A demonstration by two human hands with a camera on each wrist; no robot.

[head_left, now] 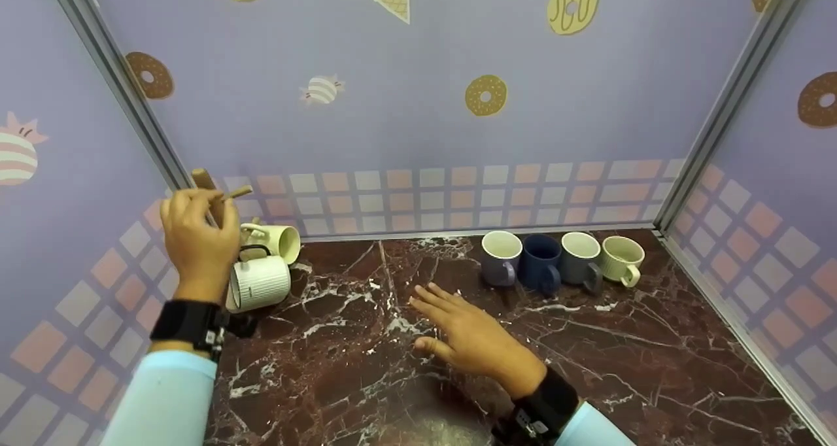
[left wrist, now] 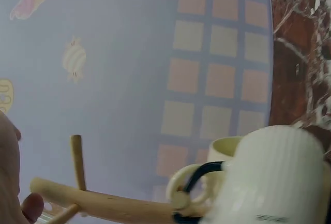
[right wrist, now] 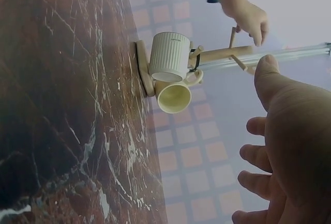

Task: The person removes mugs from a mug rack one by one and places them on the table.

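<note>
At the left stands a wooden mug tree [head_left: 203,179] with thin pegs. A white ribbed mug [head_left: 263,282] with a dark handle hangs sideways low on it. Behind that a pale yellow mug [head_left: 285,243] hangs, its mouth facing right. My left hand [head_left: 199,233] is at the top of the tree with bent fingers, close to the post and a peg [left wrist: 77,157]. Whether its fingertips pinch the wood is hidden. My right hand [head_left: 467,335] hovers over the table's middle, fingers spread and holding nothing.
On the right, against the back wall, several upright mugs form a row: a lavender mug [head_left: 501,259], a navy mug [head_left: 540,263], a grey mug [head_left: 579,259] and a cream ribbed mug [head_left: 622,259]. Patterned walls enclose the dark marbled table [head_left: 366,380] at the back and sides.
</note>
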